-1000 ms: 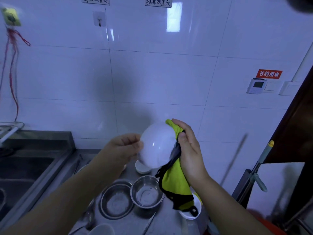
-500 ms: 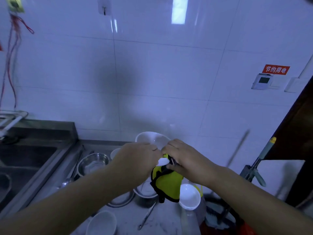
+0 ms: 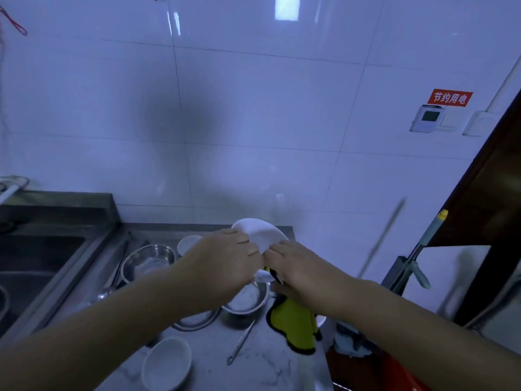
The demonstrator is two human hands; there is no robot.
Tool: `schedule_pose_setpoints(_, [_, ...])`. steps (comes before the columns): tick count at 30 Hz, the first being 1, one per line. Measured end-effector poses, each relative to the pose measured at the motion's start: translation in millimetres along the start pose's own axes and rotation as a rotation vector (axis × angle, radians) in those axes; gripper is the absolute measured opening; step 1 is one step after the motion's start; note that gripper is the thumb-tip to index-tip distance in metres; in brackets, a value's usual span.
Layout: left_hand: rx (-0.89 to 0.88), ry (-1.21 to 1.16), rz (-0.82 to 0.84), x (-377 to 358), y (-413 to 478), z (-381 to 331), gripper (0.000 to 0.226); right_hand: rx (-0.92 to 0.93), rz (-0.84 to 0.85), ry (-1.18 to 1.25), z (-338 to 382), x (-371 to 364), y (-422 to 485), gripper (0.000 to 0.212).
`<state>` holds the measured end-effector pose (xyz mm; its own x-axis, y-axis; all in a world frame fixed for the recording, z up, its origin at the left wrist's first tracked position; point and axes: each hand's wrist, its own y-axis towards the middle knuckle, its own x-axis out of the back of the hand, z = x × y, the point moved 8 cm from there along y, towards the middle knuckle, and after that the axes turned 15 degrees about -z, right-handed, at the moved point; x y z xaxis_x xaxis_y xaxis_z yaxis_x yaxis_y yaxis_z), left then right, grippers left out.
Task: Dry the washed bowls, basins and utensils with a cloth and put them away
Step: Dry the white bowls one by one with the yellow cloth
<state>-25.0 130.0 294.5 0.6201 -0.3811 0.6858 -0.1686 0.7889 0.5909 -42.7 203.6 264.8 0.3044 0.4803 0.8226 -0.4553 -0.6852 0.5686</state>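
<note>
White bowl (image 3: 260,234): left hand (image 3: 225,258) grips rim, right hand (image 3: 298,268) holds yellow cloth (image 3: 294,324).

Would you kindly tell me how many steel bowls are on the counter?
3: the far steel bowl beside the sink, the near steel bowl below the left hand, and a shallow steel bowl mostly covered by that arm. The arms may hide more.

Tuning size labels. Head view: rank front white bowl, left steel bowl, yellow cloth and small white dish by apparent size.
1-2: front white bowl and yellow cloth look alike; the cloth is partly hidden.
3: left steel bowl, slightly smaller but farther off, so unsure.
4: small white dish, partly hidden.
</note>
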Motion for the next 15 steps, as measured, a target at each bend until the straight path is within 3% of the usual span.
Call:
schedule_pose_setpoints(5, [0.111, -0.142, -0.021, -9, -10, 8, 0.011, -0.012, 0.03, -0.001, -8, -3, -10, 0.027])
schedule_pose_setpoints(9, [0.01, -0.088, 0.048, -15, -19, 28, 0.009, 0.043, -0.009, -0.073, -10, 14, -9, 0.018])
schedule_pose_setpoints(15, [0.021, -0.071, 0.012, -8, -16, 0, 0.016, 0.006, -0.018, -0.121, -4, -6, -18, 0.043])
